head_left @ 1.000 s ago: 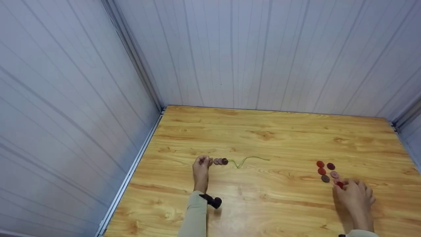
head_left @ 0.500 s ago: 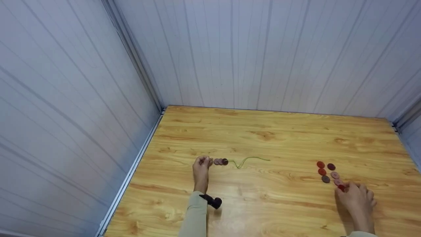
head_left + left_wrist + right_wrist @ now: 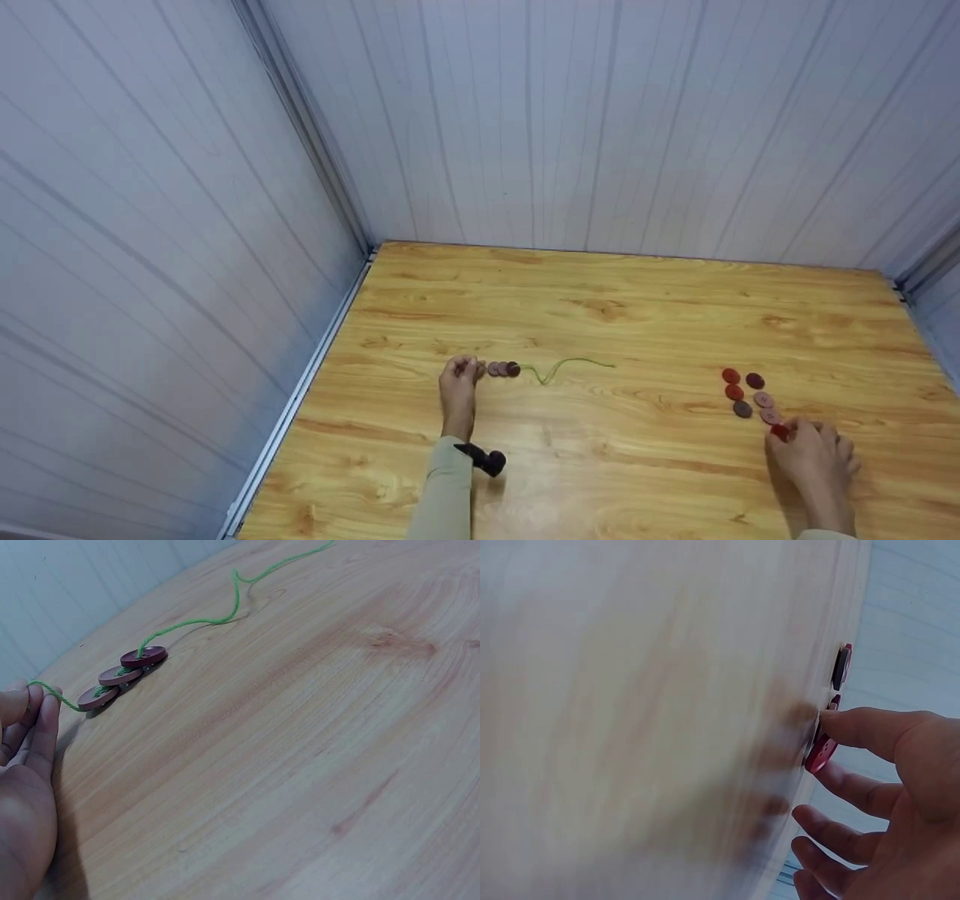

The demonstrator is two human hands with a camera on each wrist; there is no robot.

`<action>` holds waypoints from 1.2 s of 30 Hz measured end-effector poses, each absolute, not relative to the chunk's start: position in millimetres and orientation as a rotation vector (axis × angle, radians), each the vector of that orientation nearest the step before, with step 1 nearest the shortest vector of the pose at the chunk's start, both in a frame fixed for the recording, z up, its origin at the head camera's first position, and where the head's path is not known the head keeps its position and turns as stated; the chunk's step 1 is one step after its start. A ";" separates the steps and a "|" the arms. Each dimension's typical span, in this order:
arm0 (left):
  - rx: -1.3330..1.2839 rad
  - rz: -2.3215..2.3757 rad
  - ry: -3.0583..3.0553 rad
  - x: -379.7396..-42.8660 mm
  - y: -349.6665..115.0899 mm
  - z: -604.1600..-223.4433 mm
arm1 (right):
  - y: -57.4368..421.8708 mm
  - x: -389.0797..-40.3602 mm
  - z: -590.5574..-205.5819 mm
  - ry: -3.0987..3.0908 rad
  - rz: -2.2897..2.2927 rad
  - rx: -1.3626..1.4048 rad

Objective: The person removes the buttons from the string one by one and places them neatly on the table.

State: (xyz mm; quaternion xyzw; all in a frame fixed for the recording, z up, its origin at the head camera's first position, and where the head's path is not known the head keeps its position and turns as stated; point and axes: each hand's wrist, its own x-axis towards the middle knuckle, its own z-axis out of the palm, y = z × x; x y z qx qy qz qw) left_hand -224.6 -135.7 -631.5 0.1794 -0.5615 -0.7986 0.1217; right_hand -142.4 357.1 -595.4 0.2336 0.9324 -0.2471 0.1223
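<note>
Two narrow pinches: left hand (image 3: 457, 386) on green cord (image 3: 210, 620), right hand (image 3: 814, 454) on red button (image 3: 823, 755), which loose fingers (image 3: 859, 788) could drop beneath them.

Pale, streaked wall panels (image 3: 562, 127) stand behind and beside a wood-grain table (image 3: 600, 487).

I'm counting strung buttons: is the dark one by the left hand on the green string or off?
On it: in the left wrist view, the green string comes up through the dark button.
</note>
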 end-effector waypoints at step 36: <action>0.493 -2.330 -1.660 -224.7 -136.3 -633.6 | 308.2 -149.9 -564.9 3.042 -0.931 0.379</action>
